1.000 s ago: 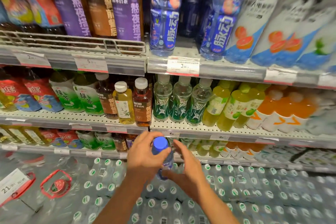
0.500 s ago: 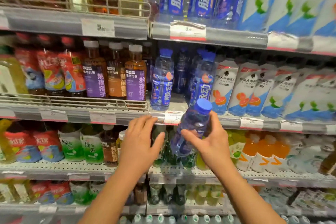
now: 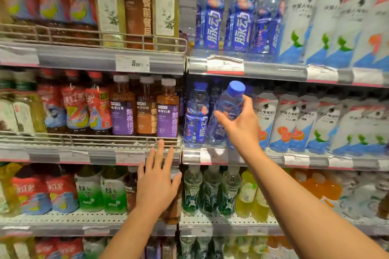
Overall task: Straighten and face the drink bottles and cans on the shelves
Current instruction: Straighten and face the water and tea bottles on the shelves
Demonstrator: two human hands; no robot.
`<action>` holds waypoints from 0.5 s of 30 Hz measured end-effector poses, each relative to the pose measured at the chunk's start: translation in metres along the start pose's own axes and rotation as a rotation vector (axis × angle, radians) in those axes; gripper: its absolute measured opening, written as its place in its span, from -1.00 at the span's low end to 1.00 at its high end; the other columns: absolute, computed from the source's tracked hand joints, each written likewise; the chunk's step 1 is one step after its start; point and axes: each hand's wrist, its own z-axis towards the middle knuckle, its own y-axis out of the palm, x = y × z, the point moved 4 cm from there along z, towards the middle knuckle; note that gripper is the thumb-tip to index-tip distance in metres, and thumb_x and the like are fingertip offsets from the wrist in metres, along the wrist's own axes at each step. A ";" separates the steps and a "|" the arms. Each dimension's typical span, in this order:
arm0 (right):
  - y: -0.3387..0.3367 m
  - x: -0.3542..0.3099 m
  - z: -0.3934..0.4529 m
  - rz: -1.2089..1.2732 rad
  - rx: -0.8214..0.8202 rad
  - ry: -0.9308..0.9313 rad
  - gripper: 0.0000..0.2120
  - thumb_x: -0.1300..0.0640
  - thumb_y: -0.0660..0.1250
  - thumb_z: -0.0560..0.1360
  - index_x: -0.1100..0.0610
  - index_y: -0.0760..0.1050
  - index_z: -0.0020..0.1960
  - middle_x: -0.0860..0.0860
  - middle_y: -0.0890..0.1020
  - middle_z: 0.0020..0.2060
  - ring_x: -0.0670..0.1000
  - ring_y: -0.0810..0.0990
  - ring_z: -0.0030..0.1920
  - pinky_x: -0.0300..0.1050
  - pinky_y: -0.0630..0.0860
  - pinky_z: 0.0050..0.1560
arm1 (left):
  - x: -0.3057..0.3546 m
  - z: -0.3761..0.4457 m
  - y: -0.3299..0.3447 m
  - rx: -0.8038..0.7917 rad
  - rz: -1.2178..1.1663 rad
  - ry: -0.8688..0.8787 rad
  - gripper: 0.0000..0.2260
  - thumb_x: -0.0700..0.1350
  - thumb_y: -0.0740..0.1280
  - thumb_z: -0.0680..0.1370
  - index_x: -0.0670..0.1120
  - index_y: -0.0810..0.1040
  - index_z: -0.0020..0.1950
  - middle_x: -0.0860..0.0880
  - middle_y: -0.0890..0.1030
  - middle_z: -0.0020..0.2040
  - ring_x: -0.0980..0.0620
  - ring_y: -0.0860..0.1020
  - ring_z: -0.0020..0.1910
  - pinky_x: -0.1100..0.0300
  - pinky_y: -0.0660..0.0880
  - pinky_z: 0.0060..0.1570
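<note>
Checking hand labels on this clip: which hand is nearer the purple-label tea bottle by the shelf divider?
Left. The left hand is just below the purple-label tea bottle; the right hand holds a blue-capped bottle further right.

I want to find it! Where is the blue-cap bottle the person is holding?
The blue-cap bottle is tilted in the right hand, right of centre at the middle shelf, beside a matching standing blue bottle.

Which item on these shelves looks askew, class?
The blue-capped bottle on the middle shelf tilts, cap to the right, gripped by the right hand, while the blue bottle beside it stands upright.
</note>
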 end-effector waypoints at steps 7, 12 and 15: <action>0.022 -0.001 0.007 -0.389 -0.035 -0.030 -0.20 -0.26 0.52 0.37 0.14 0.31 0.41 0.11 0.52 0.18 0.19 0.58 0.12 0.00 0.47 -0.04 | 0.000 0.000 -0.003 0.018 -0.012 0.013 -0.35 0.30 0.03 0.63 0.11 0.04 0.67 0.04 -0.31 0.66 -0.11 -0.01 0.65 -0.19 0.23 0.51; 0.022 -0.021 0.024 -0.875 -0.044 -0.143 -0.03 -0.50 0.26 0.40 0.21 0.18 0.49 0.17 0.64 0.02 0.28 0.67 -0.05 0.05 0.47 -0.27 | 0.000 0.000 -0.002 0.012 -0.006 0.012 -0.33 0.33 0.03 0.61 0.10 0.02 0.67 0.03 -0.34 0.65 -0.13 -0.02 0.65 -0.19 0.24 0.51; 0.024 -0.022 0.035 -0.950 -0.102 -0.109 -0.11 -0.45 0.31 0.43 0.23 0.28 0.43 0.17 0.67 0.04 0.27 0.67 0.02 0.02 0.43 -0.26 | 0.000 0.000 0.000 0.017 -0.009 0.012 -0.31 0.35 0.02 0.59 0.11 0.03 0.67 0.04 -0.35 0.65 -0.12 -0.05 0.66 -0.19 0.23 0.52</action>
